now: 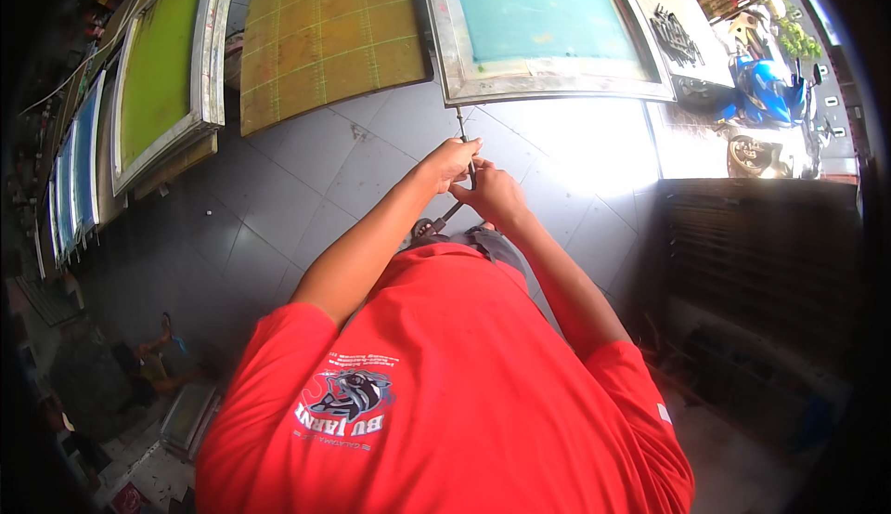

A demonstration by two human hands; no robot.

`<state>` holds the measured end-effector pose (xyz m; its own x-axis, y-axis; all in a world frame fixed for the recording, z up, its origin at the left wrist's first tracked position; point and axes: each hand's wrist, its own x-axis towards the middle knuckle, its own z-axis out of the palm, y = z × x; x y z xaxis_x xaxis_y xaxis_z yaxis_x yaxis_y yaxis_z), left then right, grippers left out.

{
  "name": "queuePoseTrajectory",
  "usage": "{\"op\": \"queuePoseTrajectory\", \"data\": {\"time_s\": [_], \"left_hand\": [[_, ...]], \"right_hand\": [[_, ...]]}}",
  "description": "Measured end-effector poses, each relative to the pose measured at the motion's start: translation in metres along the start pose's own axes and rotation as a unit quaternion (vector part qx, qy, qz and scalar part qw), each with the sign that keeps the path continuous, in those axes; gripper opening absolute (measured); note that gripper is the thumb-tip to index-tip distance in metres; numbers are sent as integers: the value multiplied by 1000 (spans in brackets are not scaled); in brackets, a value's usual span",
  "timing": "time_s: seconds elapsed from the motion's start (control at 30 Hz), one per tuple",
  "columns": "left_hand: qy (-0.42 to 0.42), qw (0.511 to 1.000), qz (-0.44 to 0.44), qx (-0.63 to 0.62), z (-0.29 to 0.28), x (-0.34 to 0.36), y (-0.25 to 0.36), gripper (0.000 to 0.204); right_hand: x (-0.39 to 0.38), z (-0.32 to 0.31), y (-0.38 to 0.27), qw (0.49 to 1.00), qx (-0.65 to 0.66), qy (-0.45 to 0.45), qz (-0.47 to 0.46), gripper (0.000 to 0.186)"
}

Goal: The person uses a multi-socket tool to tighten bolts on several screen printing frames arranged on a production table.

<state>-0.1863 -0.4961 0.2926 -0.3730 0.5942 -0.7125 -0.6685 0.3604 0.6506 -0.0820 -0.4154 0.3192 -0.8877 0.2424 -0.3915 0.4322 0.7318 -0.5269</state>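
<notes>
My left hand point(449, 164) and my right hand point(497, 195) are close together in front of my waist, both closed around a slim dark wand point(449, 216). Its thin tip points away from me, toward the lower edge of a screen printing frame point(557, 89) with turquoise mesh. The near end of the wand runs down toward my legs, and its middle is hidden by my fingers. Whether the tip touches the frame, I cannot tell.
Left of the turquoise screen stands a brown gridded board point(325, 40). Farther left are a green screen point(162, 64) and blue screens point(79, 166). A blue motorbike point(766, 91) stands at the far right, above a dark slatted panel point(761, 254). Grey tiles point(306, 161) cover the floor.
</notes>
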Motion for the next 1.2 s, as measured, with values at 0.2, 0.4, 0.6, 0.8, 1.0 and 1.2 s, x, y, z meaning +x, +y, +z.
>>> {"op": "queuePoseTrajectory", "data": {"time_s": [0.2, 0.4, 0.6, 0.8, 1.0, 1.2], "left_hand": [[9, 982, 14, -190, 14, 13, -13, 33], [-15, 960, 39, -277, 18, 15, -18, 31], [-21, 956, 27, -290, 15, 25, -22, 33], [5, 995, 16, -93, 1, 10, -10, 33], [10, 999, 29, -7, 1, 9, -6, 32], [10, 996, 62, -69, 4, 17, -16, 31]], "right_hand": [[-3, -6, -15, 984, -154, -68, 49, 49], [3, -46, 55, 901, 307, -307, -19, 64], [-26, 37, 86, 455, 828, -325, 47, 90], [-21, 73, 36, 401, 886, -231, 30, 86], [-1, 61, 32, 321, 920, -225, -23, 62], [-1, 61, 37, 408, 887, -216, -15, 49]]}}
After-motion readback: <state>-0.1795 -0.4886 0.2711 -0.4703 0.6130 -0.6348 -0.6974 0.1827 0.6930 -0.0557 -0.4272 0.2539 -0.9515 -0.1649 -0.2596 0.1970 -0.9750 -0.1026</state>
